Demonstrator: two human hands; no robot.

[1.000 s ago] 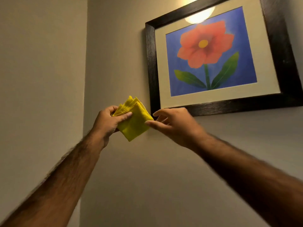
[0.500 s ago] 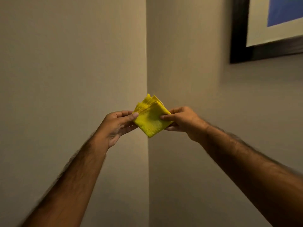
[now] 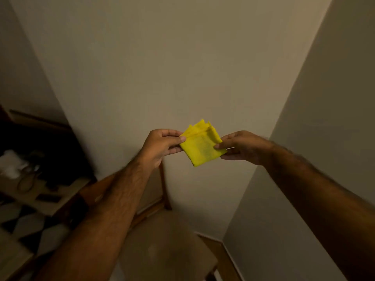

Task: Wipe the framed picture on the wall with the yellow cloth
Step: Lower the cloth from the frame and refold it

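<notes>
Pinching folded yellow cloth (image 3: 203, 148): left hand (image 3: 162, 146) at its 9 o'clock edge, right hand (image 3: 241, 147) at 3; keep folds flat, pad compact before wiping.

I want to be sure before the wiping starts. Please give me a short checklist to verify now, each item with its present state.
1. Yellow cloth is in hand: ok.
2. Left hand pinches its left edge: ok.
3. Right hand pinches its right edge: ok.
4. Cloth is folded into a pad: ok.
5. Framed picture is in view: not ok, only bare wall shows.
6. Cloth is clean: cannot tell; a darker patch shows in dim light.
</notes>
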